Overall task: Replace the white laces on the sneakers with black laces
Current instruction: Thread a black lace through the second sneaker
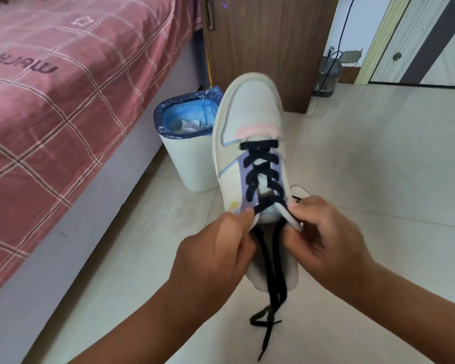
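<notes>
Head view: sneaker (250,122) held up, toe pointing away, above the tiled floor (378,179).
Black lace (263,174): criss-crossed through the eyelets; loose ends hang between both hands.
Left hand (215,256): pinches the lace at the collar's left edge.
Right hand (328,240): fingers curled on the collar's right edge.

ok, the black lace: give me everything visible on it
The black lace is flat and looks woven. It is threaded through the sneaker: one straight bar nearest the toe, then criss-crosses toward the collar. The left hand pinches it at the nearest left eyelet; the right hand grips the collar on the right, where a short bit of lace shows above its fingers. Two loose ends hang between the hands and cross below the shoe. No white lace is visible.
</notes>
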{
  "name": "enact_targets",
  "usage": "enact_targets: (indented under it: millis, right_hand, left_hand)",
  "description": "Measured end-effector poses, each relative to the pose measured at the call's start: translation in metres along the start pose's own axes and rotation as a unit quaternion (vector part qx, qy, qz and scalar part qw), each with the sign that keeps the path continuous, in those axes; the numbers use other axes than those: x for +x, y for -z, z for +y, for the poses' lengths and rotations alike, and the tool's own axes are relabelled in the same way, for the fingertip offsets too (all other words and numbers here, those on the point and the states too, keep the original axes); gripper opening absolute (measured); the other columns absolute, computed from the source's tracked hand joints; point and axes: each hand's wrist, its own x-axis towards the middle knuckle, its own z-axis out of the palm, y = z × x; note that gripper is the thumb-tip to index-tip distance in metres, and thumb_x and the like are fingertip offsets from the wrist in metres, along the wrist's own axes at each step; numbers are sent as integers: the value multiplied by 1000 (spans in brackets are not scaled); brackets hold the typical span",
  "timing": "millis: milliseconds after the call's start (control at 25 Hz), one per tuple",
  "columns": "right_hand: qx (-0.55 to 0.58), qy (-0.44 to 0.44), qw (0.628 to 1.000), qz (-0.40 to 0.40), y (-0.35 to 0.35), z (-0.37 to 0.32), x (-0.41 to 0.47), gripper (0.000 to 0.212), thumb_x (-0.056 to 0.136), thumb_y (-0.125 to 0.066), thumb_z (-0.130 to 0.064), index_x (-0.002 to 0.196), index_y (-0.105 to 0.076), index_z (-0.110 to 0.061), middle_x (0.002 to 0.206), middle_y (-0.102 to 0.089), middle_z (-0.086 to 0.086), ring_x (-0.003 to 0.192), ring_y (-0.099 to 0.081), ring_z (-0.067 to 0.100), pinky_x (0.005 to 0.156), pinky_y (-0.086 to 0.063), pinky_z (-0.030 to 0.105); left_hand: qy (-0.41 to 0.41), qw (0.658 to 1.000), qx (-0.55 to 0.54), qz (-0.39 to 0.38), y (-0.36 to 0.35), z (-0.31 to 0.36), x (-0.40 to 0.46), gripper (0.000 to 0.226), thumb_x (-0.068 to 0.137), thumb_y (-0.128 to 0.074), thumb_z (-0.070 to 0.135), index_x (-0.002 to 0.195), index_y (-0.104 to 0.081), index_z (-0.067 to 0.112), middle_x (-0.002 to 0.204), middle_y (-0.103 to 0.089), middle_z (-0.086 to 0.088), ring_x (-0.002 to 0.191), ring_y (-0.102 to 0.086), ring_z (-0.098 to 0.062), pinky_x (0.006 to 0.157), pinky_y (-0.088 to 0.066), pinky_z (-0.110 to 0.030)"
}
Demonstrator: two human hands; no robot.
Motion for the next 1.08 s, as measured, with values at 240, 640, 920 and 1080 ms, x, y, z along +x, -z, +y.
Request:
enact_targets:
  millis: [240,640,920,1080]
  right_hand:
    - [-63,-198,896,-393,-87,34,-107,35,89,-35,-43,93,-48,-12,88,-59,6,74,-57,22,57,-29,24]
    - [-20,-388,804,-451,-113,23,-143,33,94,-46,-32,121,-37,-15,96,-58,5,81,-60,28,68,-44,33]
    - [2,-410,833,-372,-121,11,-153,34,95,-46,-28,126,-37,-19,93,-54,1,74,-56,21,64,-42,31]
    - [-60,-185,906,-376,-123,28,-153,34,83,-58,-16,117,-57,-13,87,-54,11,65,-56,26,48,-43,31]
  left_hand:
    - [265,890,15,-372,-69,-30,-112,35,95,-28,37,115,-44,13,88,-61,-6,74,-59,-30,60,-37,-31]
    - [388,782,-64,-483,-84,-52,-141,71,90,-47,40,149,-10,31,74,-57,-1,65,-54,-19,59,-43,-30]
    - [316,766,118,-547,-66,-45,-152,47,95,-28,57,100,-53,17,88,-55,-4,92,-61,-26,61,-36,-28]
    - [276,857,71,-429,-88,-44,-142,35,97,-39,34,127,-37,17,112,-57,-3,89,-61,-23,62,-39,-28]
